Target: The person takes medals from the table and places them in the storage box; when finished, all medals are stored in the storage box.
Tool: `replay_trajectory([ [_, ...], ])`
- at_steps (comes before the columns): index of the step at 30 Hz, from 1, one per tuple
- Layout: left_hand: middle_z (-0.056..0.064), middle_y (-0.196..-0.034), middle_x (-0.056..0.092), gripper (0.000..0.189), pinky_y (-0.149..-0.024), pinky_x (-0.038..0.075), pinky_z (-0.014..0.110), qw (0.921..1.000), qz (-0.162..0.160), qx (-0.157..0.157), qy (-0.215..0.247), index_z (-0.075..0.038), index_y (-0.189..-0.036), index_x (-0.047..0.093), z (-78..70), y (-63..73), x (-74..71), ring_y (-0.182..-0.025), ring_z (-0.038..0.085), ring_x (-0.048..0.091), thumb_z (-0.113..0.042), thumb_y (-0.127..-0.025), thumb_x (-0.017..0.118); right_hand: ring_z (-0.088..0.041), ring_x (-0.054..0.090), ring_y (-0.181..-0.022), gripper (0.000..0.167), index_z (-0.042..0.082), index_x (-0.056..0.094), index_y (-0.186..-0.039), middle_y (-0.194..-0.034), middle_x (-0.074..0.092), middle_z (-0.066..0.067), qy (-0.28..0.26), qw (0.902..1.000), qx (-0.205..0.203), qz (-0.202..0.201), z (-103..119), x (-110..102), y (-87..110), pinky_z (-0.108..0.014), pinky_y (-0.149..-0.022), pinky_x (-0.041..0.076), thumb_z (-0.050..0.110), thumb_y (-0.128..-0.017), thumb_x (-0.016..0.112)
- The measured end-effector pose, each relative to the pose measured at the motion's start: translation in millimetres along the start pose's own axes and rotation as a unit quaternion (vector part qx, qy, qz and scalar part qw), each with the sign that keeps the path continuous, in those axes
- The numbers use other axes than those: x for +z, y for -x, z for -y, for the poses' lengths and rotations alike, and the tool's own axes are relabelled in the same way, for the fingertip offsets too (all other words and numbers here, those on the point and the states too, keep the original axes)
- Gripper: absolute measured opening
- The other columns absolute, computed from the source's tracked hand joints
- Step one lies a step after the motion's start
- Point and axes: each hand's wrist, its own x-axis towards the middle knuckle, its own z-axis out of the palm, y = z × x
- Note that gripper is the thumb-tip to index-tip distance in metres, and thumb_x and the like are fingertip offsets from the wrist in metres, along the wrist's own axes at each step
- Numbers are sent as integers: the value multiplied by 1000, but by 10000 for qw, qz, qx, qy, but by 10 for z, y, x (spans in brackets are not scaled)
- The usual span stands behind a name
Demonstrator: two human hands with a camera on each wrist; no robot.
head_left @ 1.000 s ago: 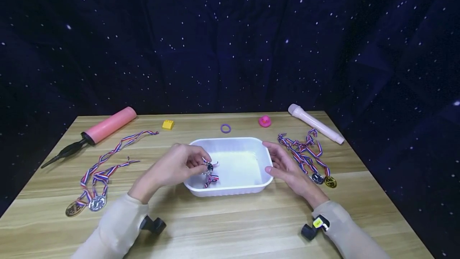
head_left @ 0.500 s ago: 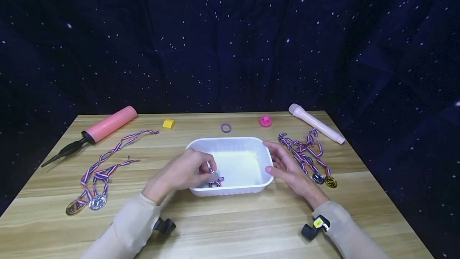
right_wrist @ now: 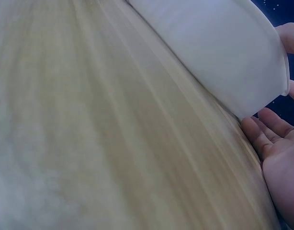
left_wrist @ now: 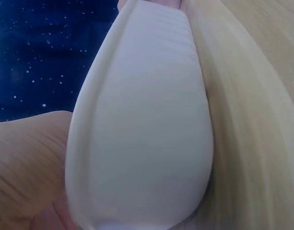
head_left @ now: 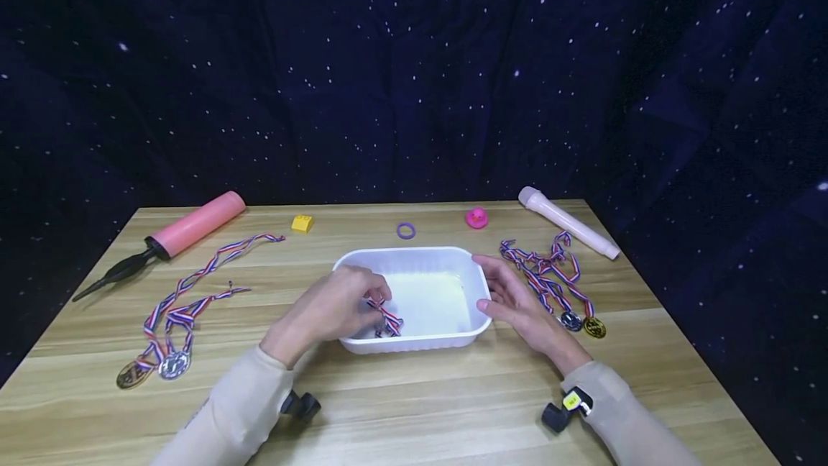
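Observation:
A white plastic tub (head_left: pixel 414 342) stands in the middle of the table. Inside its left end is my left hand (head_left: pixel 330 304), fingers curled over a medal whose disc is hidden; its striped red, white and blue ribbon (head_left: pixel 390 320) shows beside the fingertips. My right hand (head_left: pixel 517 304) grips the tub's right rim, thumb at the near side and fingers farther back. The left wrist view shows the tub's outer wall (left_wrist: pixel 147 120) with part of the left hand (left_wrist: pixel 27 167) behind the rim. Fingers of the right hand (right_wrist: pixel 281 139) reach the tub's corner in the right wrist view.
Two ribboned medals (head_left: pixel 175 364) lie at left, two more (head_left: pixel 594 327) at right. Along the back are a pink pump (head_left: pixel 200 225), a yellow block (head_left: pixel 302 224), a purple ring (head_left: pixel 406 231), a pink duck (head_left: pixel 476 218) and a pale pink toy microphone (head_left: pixel 569 224).
My left hand has moved right and deeper into the tub with the medal. The silver disc seen earlier is now hidden behind the hand. The right hand stays on the rim.

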Motion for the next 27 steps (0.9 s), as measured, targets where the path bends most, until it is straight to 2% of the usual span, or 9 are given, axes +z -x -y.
replay_trajectory([
  [5, 4, -103, 81, 21, -93, 65, 43, 9999, -166, 21, -43, -9, -109, 82, 4, 16, -84, -101, 23, 76, -5, -89, 89, -38, 55, -144, 75, 10, 38, -170, -161, 50, -23, 36, 10000, -17, 6, 8, -4, -9, -28, -119, 50, 8, -103, 71],
  [10, 6, -109, 81, 24, -97, 64, 48, 9991, -365, -210, 30, -9, -115, 83, 24, 65, -206, -105, 28, 76, -5, -92, 88, -35, 56, -143, 75, 8, 37, -170, -161, 49, -24, -44, 10000, -50, 53, -5, -3, -7, -29, -118, 51, 6, -103, 70],
  [15, 4, -115, 82, 26, -97, 63, 50, 9958, -865, -288, 82, -11, -117, 83, 93, 165, -361, -109, 28, 75, -8, -92, 90, -39, 56, -142, 74, 5, 36, -170, -160, 50, -26, -74, 9997, -186, 105, -29, -9, -6, -30, -118, 52, 5, -104, 69],
  [20, 1, -122, 82, 28, -100, 63, 53, 9907, -1288, -379, 207, -13, -121, 83, 183, 330, -520, -116, 27, 75, -11, -94, 89, -44, 55, -142, 74, 6, 36, -170, -160, 50, -26, -60, 9998, -163, 90, -31, -12, -3, -30, -117, 53, 6, -104, 69],
  [23, -2, -121, 81, 31, -98, 63, 50, 9867, -1603, -254, 132, -15, -122, 82, 248, 446, -615, -114, 25, 76, -10, -92, 90, -46, 55, -141, 74, 7, 36, -170, -159, 50, -27, -67, 9999, -131, 88, -23, -7, -2, -30, -116, 54, 6, -104, 69],
  [27, -6, -123, 81, 40, -94, 61, 34, 9788, -2045, -97, 15, -19, -124, 81, 329, 620, -729, -111, 19, 75, -10, -88, 94, -47, 55, -141, 74, 9, 37, -170, -159, 50, -26, -71, 9999, -107, 73, -19, -3, 1, -31, -116, 54, 6, -104, 69],
])
